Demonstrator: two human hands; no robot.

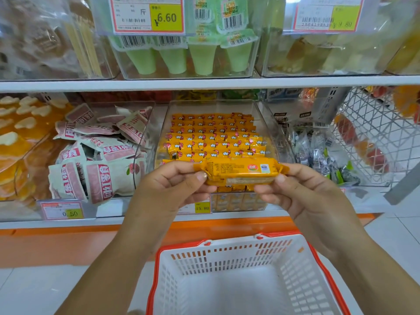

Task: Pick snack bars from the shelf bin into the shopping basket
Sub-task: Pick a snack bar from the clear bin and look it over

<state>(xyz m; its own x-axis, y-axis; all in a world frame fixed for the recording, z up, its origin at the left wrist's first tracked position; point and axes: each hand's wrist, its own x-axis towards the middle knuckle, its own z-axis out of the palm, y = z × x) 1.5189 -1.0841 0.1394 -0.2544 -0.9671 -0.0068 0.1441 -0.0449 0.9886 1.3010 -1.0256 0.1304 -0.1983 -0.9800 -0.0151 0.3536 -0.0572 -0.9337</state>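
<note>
A yellow-orange snack bar is held level in front of the shelf, its printed back side facing me. My left hand pinches its left end and my right hand pinches its right end. Behind it stands a clear shelf bin filled with several rows of the same orange snack bars. Below my hands sits a white shopping basket with a red rim; nothing shows inside it.
A bin of pink-and-white snack packets is to the left, a bin of grey wrapped sweets to the right. Green jelly cups fill the upper shelf. A wire rack stands at the far right. Orange shelf base runs below.
</note>
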